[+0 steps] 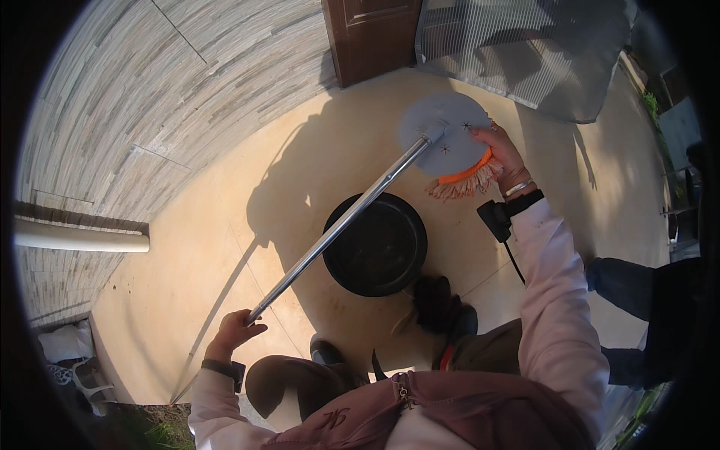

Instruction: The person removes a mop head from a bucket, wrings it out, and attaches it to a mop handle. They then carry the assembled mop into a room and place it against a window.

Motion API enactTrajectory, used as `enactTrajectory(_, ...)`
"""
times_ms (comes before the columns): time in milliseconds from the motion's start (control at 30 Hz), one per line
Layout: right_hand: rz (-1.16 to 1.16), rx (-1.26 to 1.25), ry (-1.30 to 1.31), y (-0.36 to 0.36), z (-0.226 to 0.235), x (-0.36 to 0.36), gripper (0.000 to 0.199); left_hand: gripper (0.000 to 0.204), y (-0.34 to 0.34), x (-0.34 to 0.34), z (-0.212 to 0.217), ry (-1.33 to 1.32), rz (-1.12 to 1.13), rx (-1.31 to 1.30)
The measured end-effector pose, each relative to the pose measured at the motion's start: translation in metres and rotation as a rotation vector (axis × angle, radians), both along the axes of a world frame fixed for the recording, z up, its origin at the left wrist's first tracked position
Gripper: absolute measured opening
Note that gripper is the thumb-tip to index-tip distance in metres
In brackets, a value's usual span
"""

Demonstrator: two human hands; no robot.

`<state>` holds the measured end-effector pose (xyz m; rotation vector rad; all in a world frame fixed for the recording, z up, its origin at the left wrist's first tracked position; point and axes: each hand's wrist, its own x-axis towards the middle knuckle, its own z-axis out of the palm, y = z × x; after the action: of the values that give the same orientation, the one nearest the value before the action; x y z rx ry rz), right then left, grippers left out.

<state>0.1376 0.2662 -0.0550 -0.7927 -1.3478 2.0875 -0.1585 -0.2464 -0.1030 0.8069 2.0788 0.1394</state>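
Observation:
A mop is held slantwise in front of me by both my hands. My left hand [234, 332] is closed round the lower end of its shiny metal handle [334, 235]. At the far right end, my right hand [504, 152] grips the edge of the round grey mop head [431, 116]. An orange band with pale strings [466, 182] hangs from the head's near edge, close to my right hand. Under the handle, on the floor, stands a round black basin [375, 251]; the handle passes over its left side. What the basin holds is too dark to make out.
A dark, soft-looking thing [435, 304] lies between the basin and my shoe. Another person's dark-clad leg [626, 287] is at the right. A ribbed translucent panel [517, 52] and a brown door [373, 37] stand at the back. A white pipe [82, 235] juts from the tiled wall.

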Motion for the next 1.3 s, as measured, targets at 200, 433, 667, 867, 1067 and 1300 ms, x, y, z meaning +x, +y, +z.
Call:
enactTrajectory(200,0.137,-0.047,0.116,-0.043,0.029,-0.023,0.038,0.061,0.089,-0.001,0.041,-0.555,0.135,0.370)
enactTrajectory(433,0.157,0.051,0.086,-0.064,0.073,-0.042,0.037,0.090,0.222,0.024,0.121,-0.123,-0.336,0.763)
enactTrajectory(667,0.259,0.105,0.129,-0.072,0.110,-0.034,0.034,0.100,0.298,0.034,0.158,-0.370,-0.196,0.851)
enactTrajectory(867,0.309,0.235,0.043,-0.073,0.123,-0.028,0.042,0.071,0.329,0.026,0.188,-0.735,-0.146,0.910)
enactTrajectory(1067,0.392,0.323,-0.094,-0.057,0.137,0.009,0.053,0.033,0.322,0.052,0.209,-0.797,-0.245,0.824)
enactTrajectory(1300,0.159,0.708,-0.464,-0.038,0.135,0.049,0.032,0.030,0.315,0.090,0.188,-0.846,-0.152,0.793)
